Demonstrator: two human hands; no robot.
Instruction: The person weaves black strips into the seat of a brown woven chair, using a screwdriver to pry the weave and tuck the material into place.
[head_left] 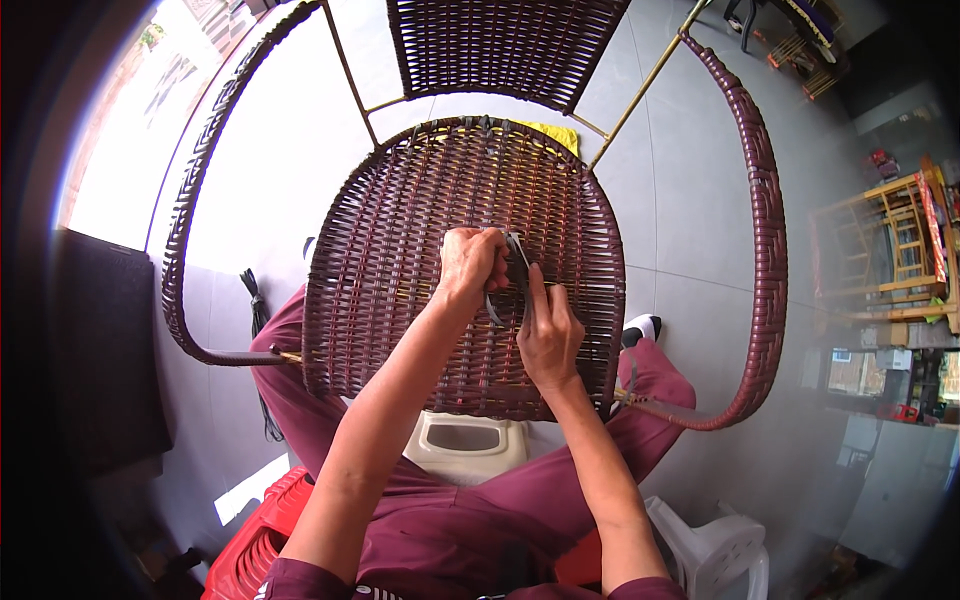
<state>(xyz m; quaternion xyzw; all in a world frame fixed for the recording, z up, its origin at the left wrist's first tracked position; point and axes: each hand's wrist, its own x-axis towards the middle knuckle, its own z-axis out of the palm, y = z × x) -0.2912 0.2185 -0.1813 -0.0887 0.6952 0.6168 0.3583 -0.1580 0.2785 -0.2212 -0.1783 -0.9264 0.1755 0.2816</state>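
Note:
A brown woven chair seat (pixel 400 240) lies in front of me between my knees. Over its middle, my left hand (pixel 470 265) is closed in a fist round a dark flat strip (pixel 516 268), which loops down below the fist. My right hand (pixel 550 335) pinches the same strip just to the right, its index finger stretched up along it. A small pale edge shows at the strip's upper end; what it is I cannot make out. The palms and most of the gripping fingertips are hidden.
The woven backrest (pixel 500 45) stands beyond the seat, with wrapped armrests (pixel 765 230) curving out on both sides. A cream stool (pixel 465 440) is under the seat's near edge. Nearby are red stools (pixel 262 530), a white plastic stool (pixel 715 545), a dark strip bundle (pixel 254 295) and yellow cloth (pixel 555 135).

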